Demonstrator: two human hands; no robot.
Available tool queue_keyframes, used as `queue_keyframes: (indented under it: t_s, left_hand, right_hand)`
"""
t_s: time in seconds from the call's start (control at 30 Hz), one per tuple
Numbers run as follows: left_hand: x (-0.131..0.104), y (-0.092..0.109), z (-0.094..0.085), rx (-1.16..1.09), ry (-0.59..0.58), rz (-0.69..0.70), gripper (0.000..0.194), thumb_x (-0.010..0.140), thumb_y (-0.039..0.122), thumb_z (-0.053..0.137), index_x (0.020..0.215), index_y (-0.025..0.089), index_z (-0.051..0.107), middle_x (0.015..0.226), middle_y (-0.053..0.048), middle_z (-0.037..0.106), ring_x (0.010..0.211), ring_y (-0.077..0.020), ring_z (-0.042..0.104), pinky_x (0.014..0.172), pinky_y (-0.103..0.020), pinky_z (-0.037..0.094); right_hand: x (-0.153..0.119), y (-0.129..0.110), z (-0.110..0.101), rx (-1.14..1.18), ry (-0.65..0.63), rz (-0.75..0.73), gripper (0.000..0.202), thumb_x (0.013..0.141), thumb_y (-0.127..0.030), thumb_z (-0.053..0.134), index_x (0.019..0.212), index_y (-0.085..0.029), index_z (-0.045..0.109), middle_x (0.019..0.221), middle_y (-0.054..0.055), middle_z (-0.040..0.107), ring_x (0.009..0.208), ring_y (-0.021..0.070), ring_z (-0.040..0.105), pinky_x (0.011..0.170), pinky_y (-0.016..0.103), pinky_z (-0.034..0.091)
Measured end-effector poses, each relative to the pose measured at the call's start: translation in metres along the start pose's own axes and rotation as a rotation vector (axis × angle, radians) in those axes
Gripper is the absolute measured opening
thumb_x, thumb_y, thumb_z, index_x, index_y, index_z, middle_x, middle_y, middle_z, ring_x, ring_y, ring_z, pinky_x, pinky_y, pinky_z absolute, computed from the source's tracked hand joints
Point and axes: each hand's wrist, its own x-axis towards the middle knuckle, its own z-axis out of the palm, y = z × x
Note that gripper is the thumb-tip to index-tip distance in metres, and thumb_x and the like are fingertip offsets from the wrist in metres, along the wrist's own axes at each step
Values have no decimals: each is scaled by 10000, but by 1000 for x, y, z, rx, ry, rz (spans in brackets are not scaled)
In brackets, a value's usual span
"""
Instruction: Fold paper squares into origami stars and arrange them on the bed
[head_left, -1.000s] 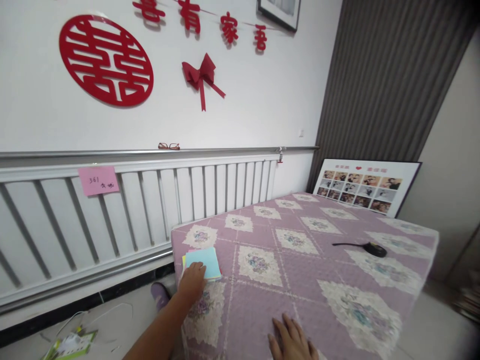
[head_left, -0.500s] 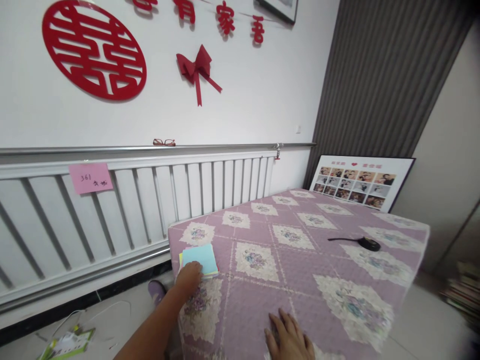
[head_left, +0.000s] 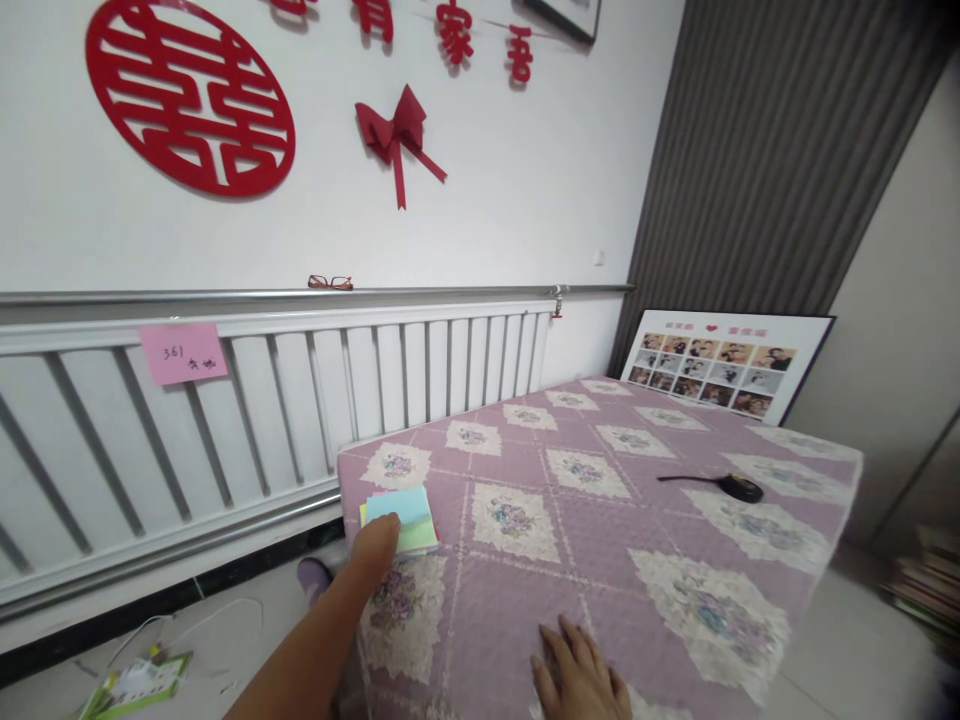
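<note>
A small stack of coloured paper notes (head_left: 417,541) lies at the near left corner of the covered table, light blue on top, with green, yellow and pink edges showing. My left hand (head_left: 377,545) is on its left side, fingers closed at the edge of the light blue note (head_left: 405,503). The lower part of that note is lifted, and a green sheet shows under it. Most of the left fingertips are hidden behind the hand. My right hand (head_left: 577,672) rests flat on the tablecloth (head_left: 510,610), fingers a little apart, holding nothing.
A black tape measure (head_left: 741,487) with a dark strap lies on the right of the table. Behind it leans a photo board (head_left: 701,368). A white radiator (head_left: 390,380) with a pink note (head_left: 184,353) runs along the wall. Glasses (head_left: 330,283) sit on the pipe.
My left hand has shifted slightly and the near part of the light blue note has come up, exposing green beneath. My right hand has stayed in place.
</note>
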Motion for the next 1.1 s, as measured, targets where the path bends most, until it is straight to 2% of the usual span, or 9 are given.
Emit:
queue_keyframes:
  t_s: [0.43, 0.7, 0.87, 1.0, 1.1]
  left_hand:
    - [2, -6, -6, -86, 13, -40, 302, 906, 348, 545, 1135, 152, 559, 1131, -75, 588, 973, -201, 594, 834, -412, 511]
    - [1, -14, -8, -157, 20, -69, 304, 909, 352, 541, 1137, 152, 557, 1117, -73, 593, 943, -192, 602, 811, -397, 521]
    - [-6, -14, -20, -168, 83, -79, 286, 912, 353, 532, 1107, 146, 564, 1075, -65, 601, 911, -183, 601, 798, -387, 514]
    - [-21, -2, -35, -153, 176, -42, 221, 957, 211, 367, 1017, 147, 571, 1011, -74, 606, 956, -179, 564, 848, -332, 431]
    - [-47, 24, -34, -136, 189, 57, 249, 952, 190, 328, 994, 182, 574, 1028, -73, 600, 997, -183, 540, 865, -301, 382]
  right_hand:
    - [0, 5, 8, 35, 69, -51, 441, 836, -445, 408, 1184, -274, 619, 1359, 76, 522, 1266, 319, 442, 976, 547, 361]
    - [0, 5, 6, 31, 54, -31, 441, 836, -437, 400, 1188, -280, 615, 1367, 66, 516, 1270, 307, 441, 980, 540, 357]
    - [-1, 2, 2, 30, 56, -20, 436, 839, -430, 390, 1182, -286, 617, 1371, 52, 513, 1278, 293, 431, 989, 527, 349]
    - [-2, 2, 2, 42, 71, -26, 434, 844, -429, 389, 1188, -285, 612, 1362, 54, 522, 1274, 293, 435, 992, 531, 344]
    - [-2, 2, 2, 66, 74, -26, 429, 841, -427, 408, 1192, -284, 608, 1349, 57, 534, 1268, 297, 443, 993, 535, 342]
